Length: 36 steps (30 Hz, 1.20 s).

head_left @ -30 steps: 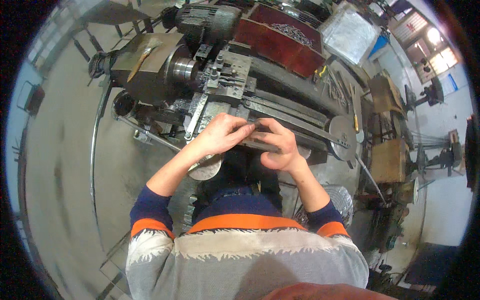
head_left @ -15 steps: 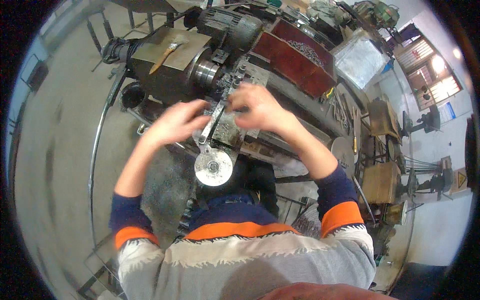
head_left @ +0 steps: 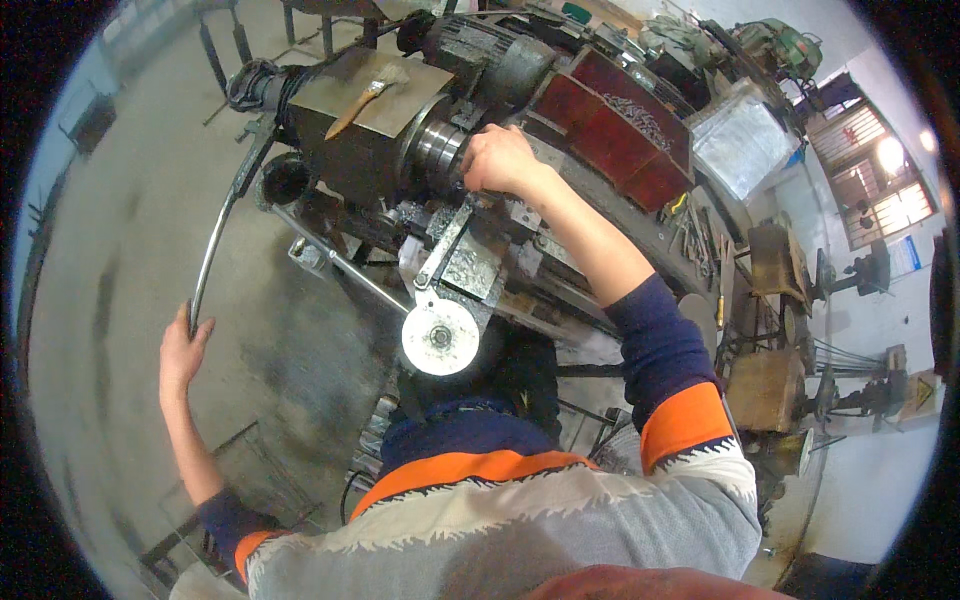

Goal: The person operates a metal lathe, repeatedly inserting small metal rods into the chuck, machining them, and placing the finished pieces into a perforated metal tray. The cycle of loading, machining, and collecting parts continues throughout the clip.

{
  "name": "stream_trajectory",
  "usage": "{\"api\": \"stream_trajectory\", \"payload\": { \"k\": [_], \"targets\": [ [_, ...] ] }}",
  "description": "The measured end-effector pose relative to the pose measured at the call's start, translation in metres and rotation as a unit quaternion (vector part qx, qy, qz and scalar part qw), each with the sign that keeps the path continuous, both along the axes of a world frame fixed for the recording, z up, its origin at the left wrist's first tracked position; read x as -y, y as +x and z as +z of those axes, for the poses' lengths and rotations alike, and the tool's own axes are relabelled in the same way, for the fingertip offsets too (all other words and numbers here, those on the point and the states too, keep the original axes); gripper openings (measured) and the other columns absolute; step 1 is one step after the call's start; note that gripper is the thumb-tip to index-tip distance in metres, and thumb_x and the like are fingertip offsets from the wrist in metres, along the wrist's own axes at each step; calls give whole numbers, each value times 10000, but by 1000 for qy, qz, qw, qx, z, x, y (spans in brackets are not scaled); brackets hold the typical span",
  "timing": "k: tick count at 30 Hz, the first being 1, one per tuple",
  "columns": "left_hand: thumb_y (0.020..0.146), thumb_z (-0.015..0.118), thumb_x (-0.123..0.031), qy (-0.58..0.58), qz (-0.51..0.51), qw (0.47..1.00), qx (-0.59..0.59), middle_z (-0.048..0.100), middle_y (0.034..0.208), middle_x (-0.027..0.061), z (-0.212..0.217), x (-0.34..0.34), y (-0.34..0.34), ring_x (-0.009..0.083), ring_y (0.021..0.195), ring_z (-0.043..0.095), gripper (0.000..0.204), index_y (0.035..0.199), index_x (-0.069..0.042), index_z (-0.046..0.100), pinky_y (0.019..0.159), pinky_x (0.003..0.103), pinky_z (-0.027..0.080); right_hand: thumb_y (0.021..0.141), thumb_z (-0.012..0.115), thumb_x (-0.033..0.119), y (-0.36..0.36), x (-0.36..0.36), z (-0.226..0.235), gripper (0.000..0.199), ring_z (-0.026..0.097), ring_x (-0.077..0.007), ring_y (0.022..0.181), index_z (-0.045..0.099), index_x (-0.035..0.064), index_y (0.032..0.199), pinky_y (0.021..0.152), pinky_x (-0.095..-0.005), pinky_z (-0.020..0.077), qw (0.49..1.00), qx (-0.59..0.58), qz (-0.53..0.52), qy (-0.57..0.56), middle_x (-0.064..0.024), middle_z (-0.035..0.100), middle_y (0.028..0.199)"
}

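I stand over a grimy metal lathe (head_left: 560, 240). My right hand (head_left: 500, 160) is stretched forward and closed around something at the shiny steel chuck (head_left: 438, 150); what it grips is hidden by the fingers. My left hand (head_left: 182, 348) is far out to the left, curled on the lower end of a long curved steel rod (head_left: 215, 240) that runs up to the lathe's left end. A round white handwheel (head_left: 440, 338) faces me just below the carriage, untouched.
A brush (head_left: 362, 95) lies on the flat brown headstock cover. Dark red chip trays (head_left: 615, 135) sit behind the lathe. Wooden benches and drill stands crowd the right side. Grey concrete floor (head_left: 130, 200) stretches to the left.
My hands have left the carriage, where they worked together. The right hand moved up to the chuck and the left swung far out to the left onto the curved rod.
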<state>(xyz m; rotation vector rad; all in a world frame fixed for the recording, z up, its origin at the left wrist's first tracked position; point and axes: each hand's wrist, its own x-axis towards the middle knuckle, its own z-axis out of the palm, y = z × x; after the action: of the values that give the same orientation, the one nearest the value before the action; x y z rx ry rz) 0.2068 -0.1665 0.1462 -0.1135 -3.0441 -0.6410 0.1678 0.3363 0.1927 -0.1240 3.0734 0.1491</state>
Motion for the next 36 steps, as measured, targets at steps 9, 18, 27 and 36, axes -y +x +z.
{"api": "stream_trajectory", "payload": {
  "k": [9,18,27,36],
  "targets": [
    [746,602,-183,-94,14,995,3,590,760,193,-13,-3,-26,353,782,585,255,930,-12,561,678,441,455,536,625,231,-4,5,6,331,536,-247,950,704,193,855,832,-396,423,999,38,5,-13,-75,629,855],
    [740,511,-102,-326,96,936,-89,619,858,162,-27,122,-156,327,803,602,160,848,-51,617,679,416,486,538,612,200,-1,11,13,301,545,-280,865,694,118,816,750,-363,452,999,10,31,-35,-122,618,803],
    [696,549,-71,-267,44,961,-61,610,904,170,-21,74,-182,330,858,596,200,889,-49,594,733,422,478,527,612,192,26,2,22,336,485,-274,1033,670,117,849,922,-447,351,993,-100,57,-36,-80,589,1028],
    [756,528,-131,-353,1,928,-115,620,809,160,-34,91,-216,321,772,604,122,812,-61,610,667,403,488,549,591,98,217,-103,21,375,520,-326,1023,655,78,919,887,-377,414,933,-284,-153,-158,-146,583,1084]
  ]
}}
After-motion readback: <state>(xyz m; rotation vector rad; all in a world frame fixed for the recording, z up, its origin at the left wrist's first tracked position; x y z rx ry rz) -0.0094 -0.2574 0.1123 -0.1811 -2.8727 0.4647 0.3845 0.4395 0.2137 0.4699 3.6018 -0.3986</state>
